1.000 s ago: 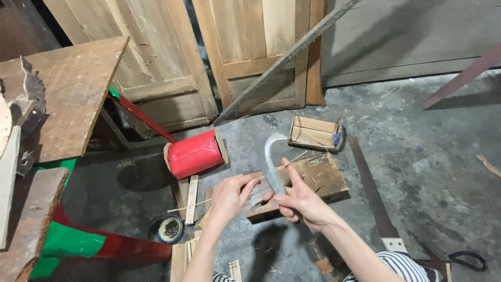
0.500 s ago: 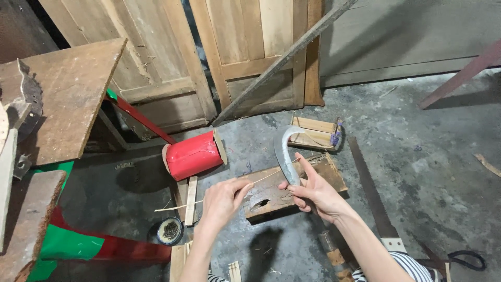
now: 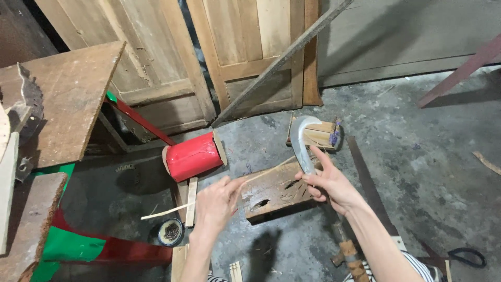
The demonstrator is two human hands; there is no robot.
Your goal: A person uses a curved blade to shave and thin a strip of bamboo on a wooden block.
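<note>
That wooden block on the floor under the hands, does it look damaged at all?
Yes. The wooden block has a dark gouged hole and cut marks across its top. The right hand holds a curved blade above it.

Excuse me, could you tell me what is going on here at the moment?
A person is working over a concrete floor. The right hand grips a curved metal blade, tip up, above a worn wooden block. The left hand pinches a thin bamboo strip that runs toward the blade. A red cylinder lies on its side behind, and a handsaw lies on the floor to the right.
</note>
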